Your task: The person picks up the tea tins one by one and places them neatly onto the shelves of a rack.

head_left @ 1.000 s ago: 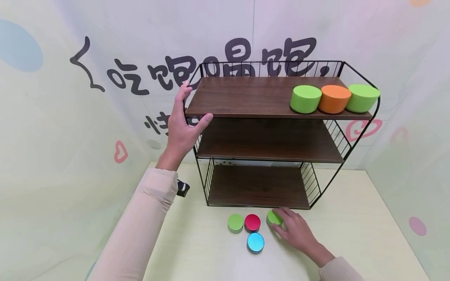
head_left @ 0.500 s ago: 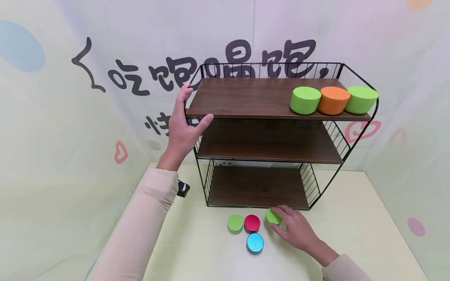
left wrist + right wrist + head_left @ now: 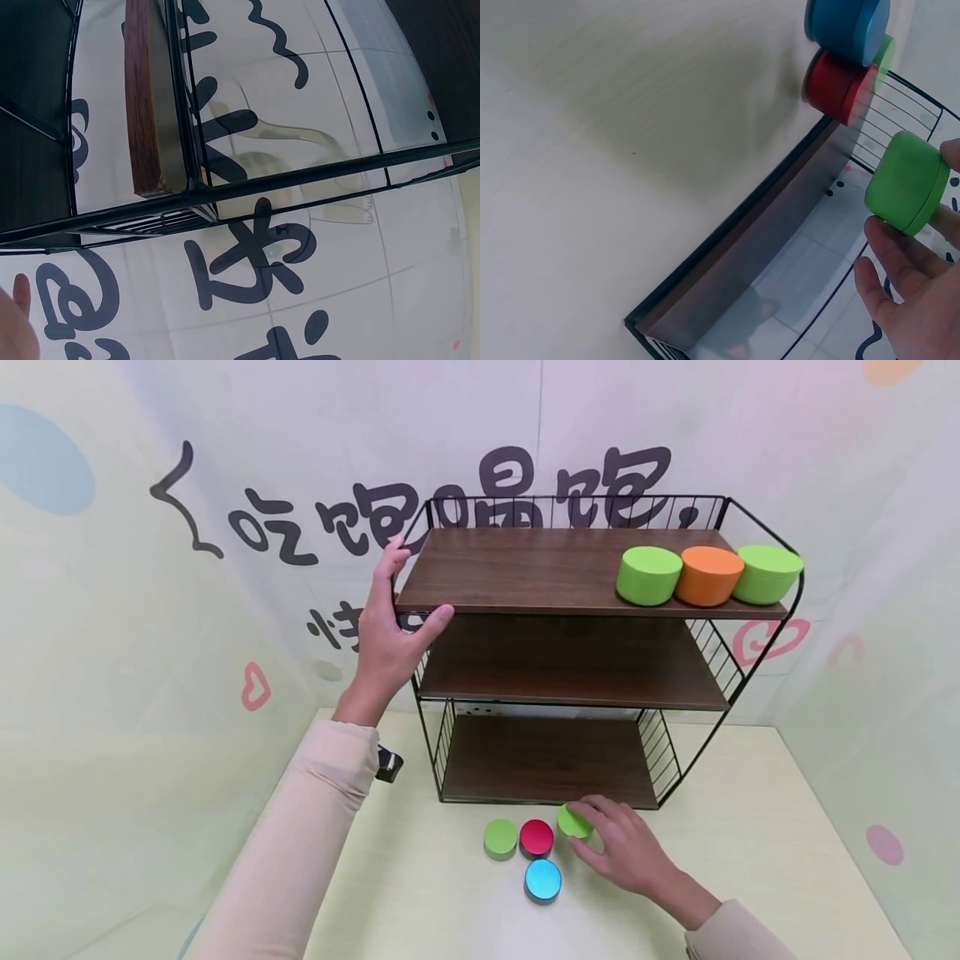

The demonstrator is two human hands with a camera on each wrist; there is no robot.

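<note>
My left hand (image 3: pixel 390 631) grips the upper left corner of a three-tier shelf rack (image 3: pixel 525 568), thumb over the top board's front edge and fingers up along the black side frame. Its wrist view shows mostly the rack's wire and a fingertip at the lower left. In front of the bottom tier, my right hand (image 3: pixel 626 847) pinches a round green tin (image 3: pixel 906 182) between thumb and fingers. Left of that tin, a red tin (image 3: pixel 537 837) and another green tin (image 3: pixel 500 838) stand on the table, with a blue tin (image 3: pixel 542 880) nearer me.
On the right of the top board stand a green tin (image 3: pixel 648 575), an orange tin (image 3: pixel 709 576) and a second green tin (image 3: pixel 767 574) in a row. A small black object (image 3: pixel 388 764) lies left of the rack. Printed curtains (image 3: pixel 150 652) surround the pale table (image 3: pixel 750 827).
My right hand has shifted slightly left with the green tin, toward the red one. The left hand stays on the rack.
</note>
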